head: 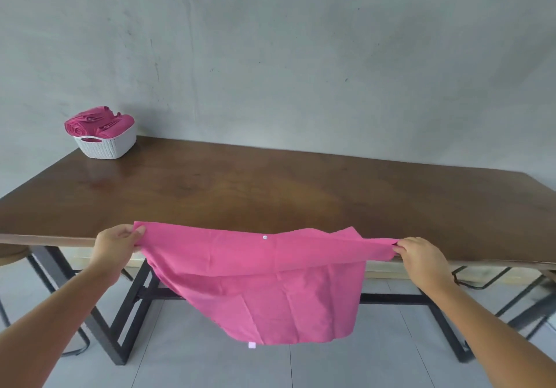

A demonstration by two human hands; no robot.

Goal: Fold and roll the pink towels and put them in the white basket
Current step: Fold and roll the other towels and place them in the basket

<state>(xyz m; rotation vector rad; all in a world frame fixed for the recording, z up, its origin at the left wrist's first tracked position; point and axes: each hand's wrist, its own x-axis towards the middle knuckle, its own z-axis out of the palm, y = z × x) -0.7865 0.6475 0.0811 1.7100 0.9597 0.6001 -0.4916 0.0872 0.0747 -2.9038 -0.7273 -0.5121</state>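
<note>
Hanging between the two hands, a pink towel (258, 279) is stretched out by its upper corners in front of the near edge of the tabletop (270, 183). The left hand (115, 244) pinches one corner between thumb and curled fingers, and the right hand (421, 255) pinches the opposite corner the same way, with the cloth bunched into a narrow fold at its fingertips. The top edge of the towel runs nearly level from hand to hand, overlapping the tabletop's front edge, while the rest droops below both hands toward the grey tiled floor (331, 366). A small white snap (265, 237) sits near the middle of the top edge, and a small pale tag (251, 345) shows at the lowest hem. Below the hands, behind the towel, stand the black metal legs (129, 306) of the table. Well beyond the left hand, at the far left corner of the tabletop, sits the white basket (105, 143) with rolled pink towels (96, 122) heaped in it, against a grey wall (301, 56).
</note>
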